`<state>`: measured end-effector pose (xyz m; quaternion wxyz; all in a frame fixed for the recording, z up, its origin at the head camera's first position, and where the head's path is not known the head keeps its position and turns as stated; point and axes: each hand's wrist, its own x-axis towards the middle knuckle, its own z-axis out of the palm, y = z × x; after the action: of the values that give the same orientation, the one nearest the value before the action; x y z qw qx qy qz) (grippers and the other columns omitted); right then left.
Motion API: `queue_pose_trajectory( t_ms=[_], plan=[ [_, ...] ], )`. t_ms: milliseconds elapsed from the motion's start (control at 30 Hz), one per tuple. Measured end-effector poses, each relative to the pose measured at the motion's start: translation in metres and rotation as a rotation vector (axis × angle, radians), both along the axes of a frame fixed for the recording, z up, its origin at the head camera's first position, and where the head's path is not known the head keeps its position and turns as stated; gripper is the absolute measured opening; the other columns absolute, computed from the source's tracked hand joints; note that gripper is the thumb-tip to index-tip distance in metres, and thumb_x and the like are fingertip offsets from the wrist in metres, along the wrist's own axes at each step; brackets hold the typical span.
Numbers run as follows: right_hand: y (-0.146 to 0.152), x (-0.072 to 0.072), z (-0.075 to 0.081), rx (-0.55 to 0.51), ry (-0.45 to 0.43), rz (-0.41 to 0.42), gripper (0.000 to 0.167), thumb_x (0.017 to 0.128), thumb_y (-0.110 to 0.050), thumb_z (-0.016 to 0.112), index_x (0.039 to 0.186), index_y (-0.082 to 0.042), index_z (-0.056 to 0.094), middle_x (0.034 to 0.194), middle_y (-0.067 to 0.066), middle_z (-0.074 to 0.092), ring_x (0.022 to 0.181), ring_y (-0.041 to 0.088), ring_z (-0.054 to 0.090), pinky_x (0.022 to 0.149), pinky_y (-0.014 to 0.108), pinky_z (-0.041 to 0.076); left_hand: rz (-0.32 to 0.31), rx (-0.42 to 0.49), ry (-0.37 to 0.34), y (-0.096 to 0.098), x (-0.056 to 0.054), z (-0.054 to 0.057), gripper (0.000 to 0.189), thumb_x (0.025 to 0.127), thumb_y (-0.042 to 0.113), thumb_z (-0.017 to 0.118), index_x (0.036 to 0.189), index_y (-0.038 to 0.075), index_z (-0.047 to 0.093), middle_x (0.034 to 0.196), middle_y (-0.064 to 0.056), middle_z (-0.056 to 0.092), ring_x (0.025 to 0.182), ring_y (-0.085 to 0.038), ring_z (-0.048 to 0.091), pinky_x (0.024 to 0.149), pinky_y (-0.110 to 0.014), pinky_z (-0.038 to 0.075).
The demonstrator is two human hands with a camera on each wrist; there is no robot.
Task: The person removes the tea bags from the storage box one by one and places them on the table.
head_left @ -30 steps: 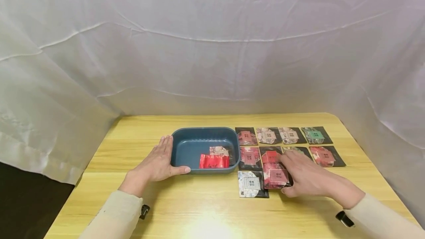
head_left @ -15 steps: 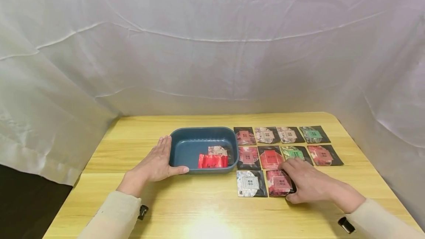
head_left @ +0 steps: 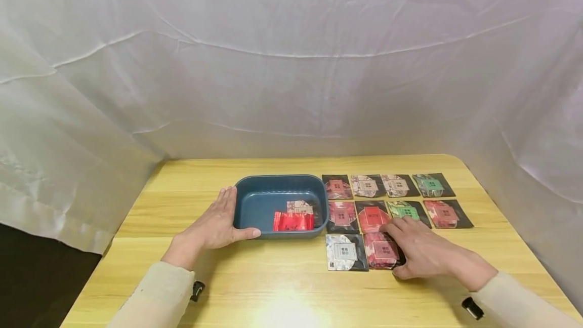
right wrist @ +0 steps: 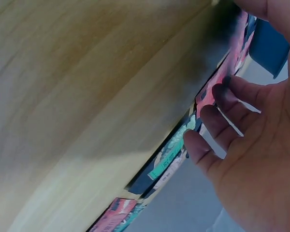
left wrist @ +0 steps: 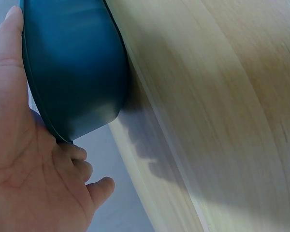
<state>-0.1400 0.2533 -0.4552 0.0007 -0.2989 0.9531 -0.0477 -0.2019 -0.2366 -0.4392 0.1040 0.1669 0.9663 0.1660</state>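
Note:
My left hand (head_left: 211, 224) rests against the left end of a blue rectangular box (head_left: 255, 233), fingers extended along its outer wall and thumb at the front rim. Inside the box lie a shiny red packet (head_left: 293, 221) and a pale-and-black sachet (head_left: 300, 206). At the right, thumb and fingers of my right hand (head_left: 421, 249) pinch the right edge of a dark pink-and-black sachet (head_left: 381, 250), which lies in the front row. A white-and-black sachet (head_left: 344, 252) is just left of it. In the right wrist view the pinched edge is blurred.
Several flat sachets lie in rows right of the box, among them a red one (head_left: 372, 216), a green one (head_left: 404, 210) and a teal one (head_left: 430, 185). The wooden table (head_left: 273, 287) meets white cloth (head_left: 291, 90) at the back and sides.
My right hand has brought the dark pink sachet down toward me, from overlapping the red one to beside the white-and-black one. It has stayed there since. The left hand has not moved.

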Motion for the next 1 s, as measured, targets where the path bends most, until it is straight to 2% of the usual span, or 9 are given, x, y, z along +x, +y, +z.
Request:
queue_pose_trajectory(
  t_ms=[200,300,467,633,700,767,867,933,1000],
  plan=[
    [-0.009,-0.004,0.011,-0.013,0.013,-0.006,0.077,0.078,-0.050,0.086,0.137,-0.007,0.061,0.130,0.008,0.062,0.120,0.031,0.059,0.102,0.060,0.052,0.000,-0.006,0.008,-0.001,-0.001,0.000,0.138,0.084,0.085,0.063,0.165,-0.010,0.002,0.174,-0.029,0.003,0.162,-0.046,0.004,0.131,-0.059,0.016],
    [-0.025,-0.011,0.019,-0.052,0.077,-0.003,0.069,0.089,-0.047,0.081,0.138,-0.003,0.061,0.131,0.011,0.064,0.121,0.033,0.061,0.102,0.060,0.053,0.000,-0.006,0.010,-0.001,-0.001,0.000,0.138,0.084,0.084,0.063,0.165,-0.010,0.003,0.174,-0.030,0.004,0.162,-0.046,0.004,0.131,-0.059,0.017],
    [-0.068,-0.027,0.028,-0.140,0.179,0.039,0.059,0.094,-0.036,0.079,0.141,-0.002,0.062,0.135,0.015,0.067,0.124,0.034,0.063,0.107,0.057,0.053,0.009,0.003,0.010,-0.002,0.000,-0.001,0.138,0.084,0.082,0.066,0.164,-0.011,0.004,0.174,-0.030,0.006,0.162,-0.047,0.004,0.131,-0.059,0.016],
    [-0.122,-0.039,0.035,-0.198,0.108,0.166,0.050,0.102,-0.027,0.066,0.144,0.001,0.060,0.146,0.020,0.063,0.137,0.041,0.058,0.118,0.059,0.043,0.011,0.000,-0.002,-0.002,0.001,-0.004,0.138,0.085,0.082,0.066,0.165,-0.009,0.001,0.174,-0.029,0.003,0.163,-0.045,0.001,0.131,-0.059,0.014],
    [-0.140,-0.044,0.036,-0.203,0.049,0.239,0.037,0.106,-0.025,0.059,0.133,0.000,0.066,0.132,0.014,0.070,0.124,0.033,0.066,0.113,0.051,0.051,0.012,-0.007,-0.009,-0.002,0.001,-0.005,0.137,0.085,0.082,0.065,0.166,-0.007,0.000,0.175,-0.027,0.001,0.163,-0.044,-0.001,0.132,-0.058,0.013],
    [-0.156,-0.049,0.035,-0.200,-0.002,0.291,0.023,0.108,-0.024,0.054,0.114,-0.006,0.068,0.107,0.005,0.070,0.100,0.023,0.067,0.097,0.040,0.056,0.011,-0.009,-0.009,-0.001,0.001,-0.005,0.137,0.085,0.082,0.065,0.166,-0.007,0.000,0.175,-0.027,0.001,0.163,-0.044,-0.001,0.131,-0.058,0.013],
    [-0.171,-0.054,0.031,-0.186,-0.080,0.332,0.021,0.111,-0.024,0.049,0.091,-0.020,0.053,0.081,-0.006,0.049,0.074,0.011,0.047,0.074,0.029,0.046,0.012,-0.002,-0.001,-0.001,0.001,-0.005,0.136,0.085,0.081,0.066,0.166,-0.007,0.001,0.175,-0.027,0.002,0.163,-0.044,0.000,0.132,-0.057,0.014],
    [-0.177,-0.055,0.028,-0.161,-0.112,0.333,0.025,0.112,-0.026,0.047,0.088,-0.022,0.051,0.080,-0.008,0.047,0.072,0.009,0.046,0.072,0.027,0.045,0.009,0.010,0.008,-0.001,0.000,-0.004,0.136,0.085,0.080,0.068,0.165,-0.009,0.002,0.174,-0.028,0.004,0.163,-0.045,0.002,0.132,-0.058,0.014],
    [-0.181,-0.056,0.026,-0.132,-0.131,0.326,0.026,0.113,-0.029,0.044,0.091,-0.022,0.056,0.084,-0.009,0.055,0.078,0.008,0.054,0.076,0.026,0.050,0.010,0.021,0.014,-0.001,0.000,-0.004,0.136,0.085,0.079,0.069,0.165,-0.009,0.003,0.174,-0.029,0.005,0.162,-0.046,0.003,0.132,-0.058,0.015]
  ],
)
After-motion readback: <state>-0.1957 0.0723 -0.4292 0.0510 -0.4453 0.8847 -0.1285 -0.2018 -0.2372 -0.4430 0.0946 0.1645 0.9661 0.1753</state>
